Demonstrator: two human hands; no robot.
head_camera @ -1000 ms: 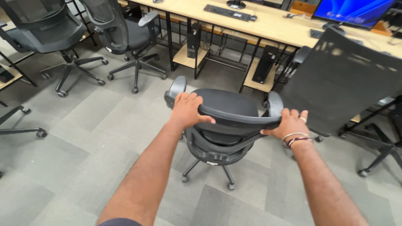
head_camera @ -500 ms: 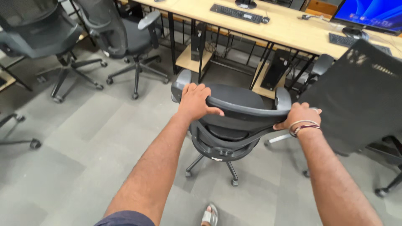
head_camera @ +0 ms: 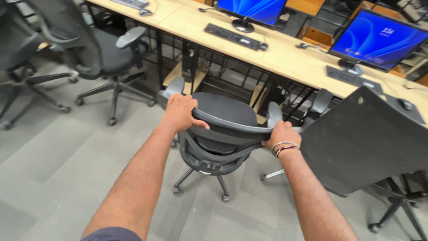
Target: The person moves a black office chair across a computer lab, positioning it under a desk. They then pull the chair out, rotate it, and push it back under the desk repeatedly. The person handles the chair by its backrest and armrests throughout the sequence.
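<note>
Both hands hold the curved top edge of a black office chair's (head_camera: 232,134) backrest. The left hand (head_camera: 179,114) is closed over the left end of that edge, fingers wrapped across the top and thumb pointing inward along the rim. The right hand (head_camera: 281,134) is closed on the right end of the same edge, with bracelets (head_camera: 285,147) around its wrist. Between the two grips the rim runs as one dark arc, and just beyond it lies the chair's seat, with an armrest on each side. Below the grips the chair's wheeled base stands on the grey carpeted floor (head_camera: 67,151).

Just right of the right grip, the dark mesh back of another chair (head_camera: 365,138) stands close beside the held chair. Beyond the grips stretches a long wooden worktop (head_camera: 285,56) carrying two lit blue monitors (head_camera: 379,40), keyboards (head_camera: 232,35) and a mouse (head_camera: 264,46). Well to the left of the left grip a third black chair (head_camera: 104,56) stands on the floor.
</note>
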